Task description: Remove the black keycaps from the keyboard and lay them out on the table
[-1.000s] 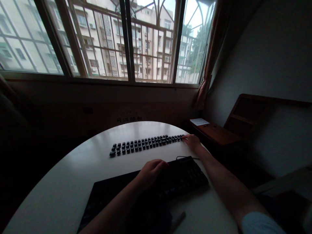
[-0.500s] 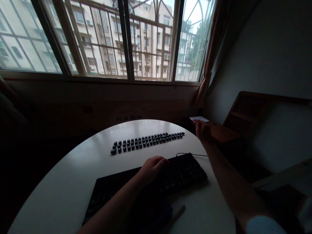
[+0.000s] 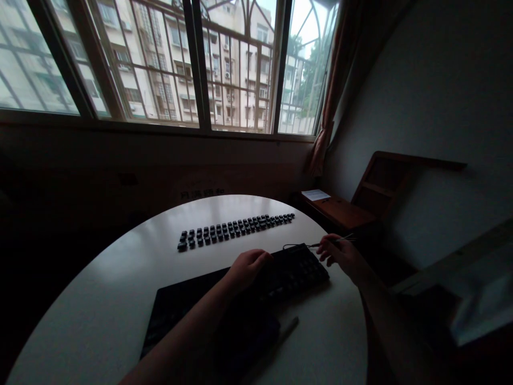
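A black keyboard lies at a slant on the white round table. My left hand rests across its middle, fingers curled at the far edge as if gripping it; the fingertips are partly hidden. Off the keyboard's right end is my right hand, its fingers bent around a thin two-pronged metal tool whose prongs point right. Behind the keyboard stand rows of loose black keycaps. In front of it, a dark bundle and a short stick-like piece are hard to make out.
A cable leaves the keyboard's back edge. To the right of the table, a wooden chair or stool bears a white sheet. A barred window and a curtain stand behind. The lighting is dim.
My right hand has drawn back from the white sheet on the wooden seat to the keyboard's right end, with the metal tool in it. My left hand stays on the keyboard.
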Tool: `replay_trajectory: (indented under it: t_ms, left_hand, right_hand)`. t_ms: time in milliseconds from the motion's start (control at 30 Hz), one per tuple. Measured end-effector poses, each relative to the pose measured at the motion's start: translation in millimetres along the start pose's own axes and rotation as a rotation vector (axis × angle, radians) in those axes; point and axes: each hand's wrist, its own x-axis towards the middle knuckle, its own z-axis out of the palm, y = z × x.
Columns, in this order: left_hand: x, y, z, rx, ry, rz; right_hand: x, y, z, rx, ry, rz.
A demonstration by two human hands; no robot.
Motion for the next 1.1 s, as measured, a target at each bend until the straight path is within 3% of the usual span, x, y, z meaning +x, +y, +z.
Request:
replay_trajectory:
  t_ms: [267, 700, 1100]
  left_hand:
    - [0.1, 1.1, -0.6, 0.024, 0.005, 0.029]
    - [-0.6, 5.3, 0.1, 0.066, 0.003, 0.022]
    - [-0.2, 4.8, 1.1, 0.092, 0.0, 0.026]
  right_hand:
    - [14.3, 12.4, 14.1, -0.443, 0.273, 0.051]
    - [11.3, 24.1, 20.4, -0.525, 0.269, 0.037]
    - [7.3, 25.0, 29.9, -0.703, 0.259, -0.108]
